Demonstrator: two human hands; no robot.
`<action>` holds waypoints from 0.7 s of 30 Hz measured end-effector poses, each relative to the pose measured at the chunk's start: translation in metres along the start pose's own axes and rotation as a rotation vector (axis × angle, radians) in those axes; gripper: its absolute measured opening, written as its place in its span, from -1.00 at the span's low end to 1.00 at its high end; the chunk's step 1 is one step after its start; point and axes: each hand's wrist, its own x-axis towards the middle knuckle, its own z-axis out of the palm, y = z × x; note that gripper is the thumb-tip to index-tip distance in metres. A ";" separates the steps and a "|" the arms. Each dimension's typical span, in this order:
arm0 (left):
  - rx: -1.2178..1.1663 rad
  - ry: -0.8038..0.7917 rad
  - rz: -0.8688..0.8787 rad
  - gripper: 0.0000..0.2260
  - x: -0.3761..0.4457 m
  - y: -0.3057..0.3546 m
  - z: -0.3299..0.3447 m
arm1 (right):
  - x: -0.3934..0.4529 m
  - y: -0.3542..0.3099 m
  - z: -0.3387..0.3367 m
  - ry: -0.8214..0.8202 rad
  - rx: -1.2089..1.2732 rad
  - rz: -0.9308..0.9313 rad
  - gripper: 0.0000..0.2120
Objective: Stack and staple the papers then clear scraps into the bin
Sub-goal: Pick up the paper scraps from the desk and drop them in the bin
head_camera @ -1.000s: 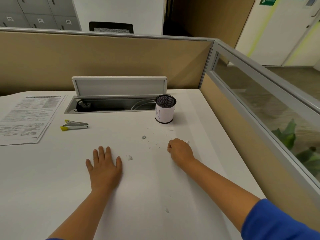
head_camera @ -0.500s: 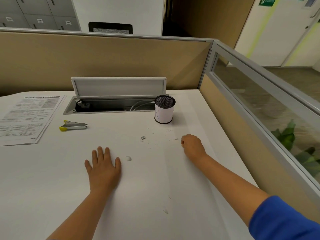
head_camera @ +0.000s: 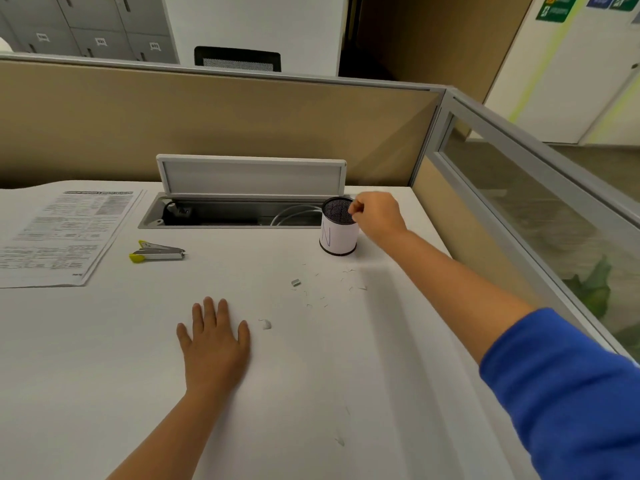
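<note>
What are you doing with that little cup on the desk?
A person is tidying paper scraps off a white desk. The right hand is at the rim of the small mesh bin, fingers pinched together over its opening; whatever they hold is too small to see. The left hand lies flat on the desk. Tiny scraps lie scattered in front of the bin. The stapler and the stack of papers sit off to the left.

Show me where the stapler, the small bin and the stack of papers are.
stapler (head_camera: pixel 157 252): head view, on its metal body.
small bin (head_camera: pixel 337 237): head view, on its white side wall.
stack of papers (head_camera: pixel 62 233): head view, on the printed top sheet.
</note>
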 end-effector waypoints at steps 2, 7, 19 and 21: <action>-0.007 -0.003 -0.001 -0.47 0.000 0.002 0.000 | 0.016 -0.004 0.000 -0.018 -0.034 -0.010 -0.77; -0.013 -0.006 0.000 -0.46 0.000 0.006 -0.002 | 0.039 -0.004 0.008 -0.088 -0.140 -0.038 -0.74; 0.001 -0.012 -0.002 -0.47 0.004 0.002 -0.003 | -0.110 -0.047 0.016 -0.665 -0.072 -0.429 -0.74; 0.007 -0.014 0.002 -0.47 0.003 0.002 -0.003 | -0.148 -0.044 0.017 -0.889 -0.083 -0.474 -0.73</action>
